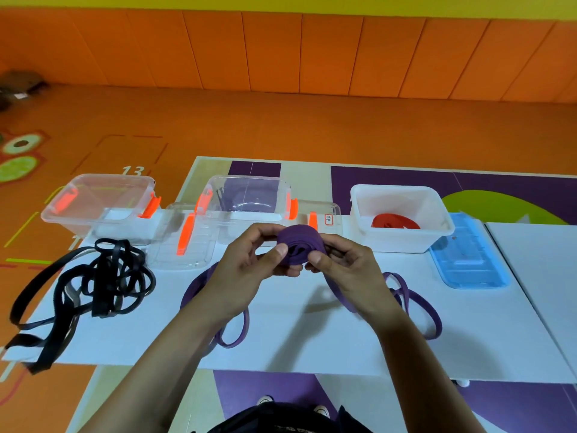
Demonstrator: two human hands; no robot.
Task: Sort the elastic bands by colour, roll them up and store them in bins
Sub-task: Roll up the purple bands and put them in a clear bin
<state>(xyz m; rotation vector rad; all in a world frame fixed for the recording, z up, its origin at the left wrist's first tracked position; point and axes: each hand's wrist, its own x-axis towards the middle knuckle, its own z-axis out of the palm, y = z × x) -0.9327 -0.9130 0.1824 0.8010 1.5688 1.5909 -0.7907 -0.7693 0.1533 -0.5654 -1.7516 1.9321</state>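
A red roll (395,221) was seen inside the white bin (402,240), to the right of the middle clear bin (249,182). What lay in the middle clear bin could not be told, as purple floor showed through its walls. A second clear bin (100,182) stood to its left, a clear lid (184,245) to its front-left, and a blue lid (468,260) well to its right, beyond the white bin.

Just in front of the middle clear bin, above the white tabletop (296,345), a purple roll (299,248) was held from both sides by the left hand (249,267) and the right hand (346,267), with fingers and thumbs curled on it. Loose purple bands (418,303) lay further in front of that bin, and black bands (106,276) were piled to its front-left, some ends hanging over the tabletop edge. The bins were lined along the far edge. Behind that bin, the floor (281,126) and padded wall (281,51) were orange.
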